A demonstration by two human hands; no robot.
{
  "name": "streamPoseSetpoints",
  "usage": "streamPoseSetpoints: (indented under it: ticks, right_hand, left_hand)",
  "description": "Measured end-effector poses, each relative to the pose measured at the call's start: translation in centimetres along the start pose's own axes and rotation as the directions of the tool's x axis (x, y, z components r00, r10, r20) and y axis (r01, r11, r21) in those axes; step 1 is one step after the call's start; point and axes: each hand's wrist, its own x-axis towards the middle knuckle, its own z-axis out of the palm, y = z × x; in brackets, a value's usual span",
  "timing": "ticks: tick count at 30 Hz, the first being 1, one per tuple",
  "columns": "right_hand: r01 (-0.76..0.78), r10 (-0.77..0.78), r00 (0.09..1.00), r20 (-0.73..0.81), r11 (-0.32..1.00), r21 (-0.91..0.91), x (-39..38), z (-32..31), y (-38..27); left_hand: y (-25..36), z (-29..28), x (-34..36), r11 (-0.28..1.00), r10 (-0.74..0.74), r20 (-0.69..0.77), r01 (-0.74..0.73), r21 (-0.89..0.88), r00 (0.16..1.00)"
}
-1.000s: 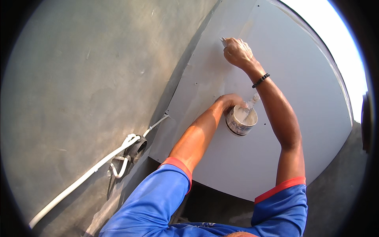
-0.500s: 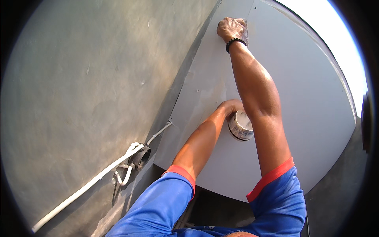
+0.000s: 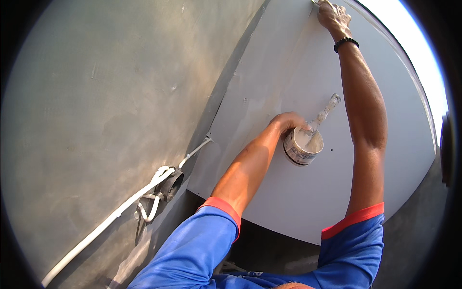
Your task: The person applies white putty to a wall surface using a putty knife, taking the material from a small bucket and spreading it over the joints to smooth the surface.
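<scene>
My left hand (image 3: 290,120) is closed on a small round tub (image 3: 299,155) of white paste, gripping its rim and side. Out of the tub leans a paste-crusted stick-like handle (image 3: 327,107); whatever end it has is sunk in the paste. High up, my right hand (image 3: 333,17), with a black beaded bracelet above it, is closed on a flat scraper (image 3: 315,3), of which only a thin edge shows. It is held against a large pale grey panel (image 3: 385,120). Smeared paste marks the panel's left side, and small dark screw dots show on it.
A rough grey wall (image 3: 120,86) rises on the left, meeting the panel along a gap. White conduit pipes (image 3: 103,224) run up it to a dark round fitting (image 3: 171,185). Bright sky (image 3: 404,33) shows past the panel's right edge.
My right hand has moved up and to the right along the panel with the scraper. The stick in the tub now shows, clear of my right arm. The tub has shifted slightly up and right.
</scene>
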Motion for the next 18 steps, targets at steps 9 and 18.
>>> streamPoseSetpoints:
  ticks: [9,18]
  right_hand:
    - [0.493,-0.491,0.870,-0.043,0.867,0.073,-14.2,3.1,-6.4]
    - [-0.138,0.039,0.987,0.157,0.715,0.685,-2.7,-1.2,1.0]
  left_hand:
    - [0.0,-0.2,0.3,0.998,-0.058,0.076,0.060,-0.027,0.995]
    - [0.2,-0.2,-0.4,1.000,0.011,-0.020,-0.011,-0.011,1.000]
